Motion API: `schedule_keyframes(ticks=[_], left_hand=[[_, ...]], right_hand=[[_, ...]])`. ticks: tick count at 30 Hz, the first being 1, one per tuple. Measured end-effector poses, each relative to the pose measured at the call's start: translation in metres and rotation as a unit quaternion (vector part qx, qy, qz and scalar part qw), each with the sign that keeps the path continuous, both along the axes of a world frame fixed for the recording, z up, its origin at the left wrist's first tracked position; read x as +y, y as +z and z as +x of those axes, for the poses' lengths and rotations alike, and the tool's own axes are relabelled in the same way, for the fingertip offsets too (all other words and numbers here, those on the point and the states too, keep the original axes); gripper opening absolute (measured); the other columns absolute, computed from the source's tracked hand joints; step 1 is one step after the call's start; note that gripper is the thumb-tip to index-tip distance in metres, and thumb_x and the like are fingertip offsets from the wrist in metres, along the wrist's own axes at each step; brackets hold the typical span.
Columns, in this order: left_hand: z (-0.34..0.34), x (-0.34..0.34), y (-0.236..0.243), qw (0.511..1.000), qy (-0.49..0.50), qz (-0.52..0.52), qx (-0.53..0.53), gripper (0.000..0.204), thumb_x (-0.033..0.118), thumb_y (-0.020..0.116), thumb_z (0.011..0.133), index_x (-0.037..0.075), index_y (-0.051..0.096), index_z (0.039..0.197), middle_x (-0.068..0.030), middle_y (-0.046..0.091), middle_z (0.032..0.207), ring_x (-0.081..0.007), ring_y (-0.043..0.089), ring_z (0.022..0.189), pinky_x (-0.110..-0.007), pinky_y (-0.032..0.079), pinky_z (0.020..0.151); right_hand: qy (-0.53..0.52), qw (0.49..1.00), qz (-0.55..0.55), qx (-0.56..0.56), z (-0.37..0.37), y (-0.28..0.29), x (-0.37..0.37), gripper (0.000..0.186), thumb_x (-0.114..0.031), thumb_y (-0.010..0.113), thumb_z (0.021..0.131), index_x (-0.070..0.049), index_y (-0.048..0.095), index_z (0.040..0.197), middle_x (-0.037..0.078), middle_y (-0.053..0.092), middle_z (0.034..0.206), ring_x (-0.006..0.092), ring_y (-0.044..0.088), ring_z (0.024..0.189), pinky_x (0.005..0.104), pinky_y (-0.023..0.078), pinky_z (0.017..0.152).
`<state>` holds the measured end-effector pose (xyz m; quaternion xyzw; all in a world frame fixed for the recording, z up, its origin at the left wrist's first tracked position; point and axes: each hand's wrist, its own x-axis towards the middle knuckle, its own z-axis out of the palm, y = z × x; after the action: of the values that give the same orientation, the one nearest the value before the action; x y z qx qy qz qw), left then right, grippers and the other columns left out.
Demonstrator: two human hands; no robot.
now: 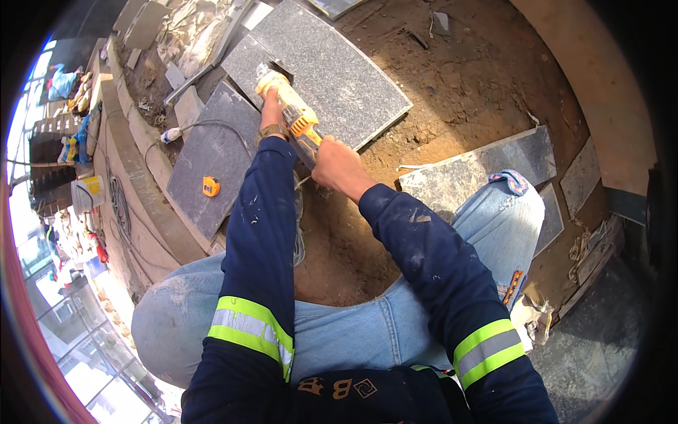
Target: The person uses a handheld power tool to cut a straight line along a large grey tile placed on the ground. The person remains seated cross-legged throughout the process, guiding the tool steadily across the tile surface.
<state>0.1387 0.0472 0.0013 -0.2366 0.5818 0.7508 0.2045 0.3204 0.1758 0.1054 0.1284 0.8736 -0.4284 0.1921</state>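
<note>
Both my hands are on a yellow angle grinder (300,119), held at a slant over a large speckled grey stone slab (346,67). My left hand (271,114) wraps round its front part, close to the head. Round the rear of the body, my right hand (337,167) is closed. The grinder's head is over the slab's left part, beside a dark line in the stone; I cannot tell whether the disc touches it. Left of my left forearm lies a darker slab (212,152), with a small orange-yellow tape measure (211,186) on it.
A grey cable with a white connector (171,135) crosses the dark slab. More stone pieces (487,169) lie on the soil at right, near my knee. A coiled cable (121,212) and a bucket (87,192) are at far left. A pale curved surface (600,92) borders the right.
</note>
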Motion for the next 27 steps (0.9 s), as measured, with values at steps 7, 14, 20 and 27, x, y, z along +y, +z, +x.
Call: schedule_keyframes(ticks=[7,14,20,27], left_hand=[[0.001,0.000,0.007,1.000,0.005,0.000,-0.014,0.054,0.048,0.055,0.091,0.002,0.058,0.120,-0.0122,0.067,0.100,-0.0282,0.068,0.081,-0.044,0.057,0.073],[0.000,0.002,0.006,1.000,-0.001,0.015,-0.010,0.055,0.047,0.055,0.091,0.001,0.057,0.120,-0.0124,0.067,0.100,-0.0284,0.068,0.082,-0.044,0.057,0.073],[-0.003,0.003,0.003,1.000,-0.004,-0.002,-0.007,0.050,0.049,0.052,0.091,0.004,0.061,0.113,-0.0111,0.069,0.092,-0.0276,0.070,0.077,-0.043,0.058,0.072],[-0.009,-0.001,0.000,1.000,-0.014,-0.005,0.001,0.056,0.048,0.055,0.090,0.001,0.059,0.120,-0.0122,0.069,0.100,-0.0277,0.069,0.080,-0.042,0.057,0.074]], right_hand=[[-0.001,1.000,0.004,-0.004,-0.001,0.003,0.000,0.030,-0.008,0.064,0.076,0.009,0.054,0.099,0.029,0.066,0.094,0.0428,0.067,0.091,0.0471,0.054,0.079],[0.001,1.000,0.008,-0.005,-0.003,-0.001,0.000,0.031,-0.009,0.065,0.076,0.008,0.055,0.100,0.029,0.066,0.094,0.0429,0.067,0.090,0.0469,0.054,0.079],[-0.001,1.000,0.014,0.000,-0.005,-0.004,-0.001,0.031,-0.009,0.064,0.077,0.008,0.055,0.101,0.029,0.066,0.095,0.0423,0.067,0.092,0.0467,0.054,0.080],[0.014,0.999,0.013,-0.041,-0.012,-0.006,-0.002,0.042,-0.014,0.072,0.073,0.004,0.055,0.106,0.023,0.067,0.103,0.0365,0.068,0.098,0.0426,0.054,0.085]])
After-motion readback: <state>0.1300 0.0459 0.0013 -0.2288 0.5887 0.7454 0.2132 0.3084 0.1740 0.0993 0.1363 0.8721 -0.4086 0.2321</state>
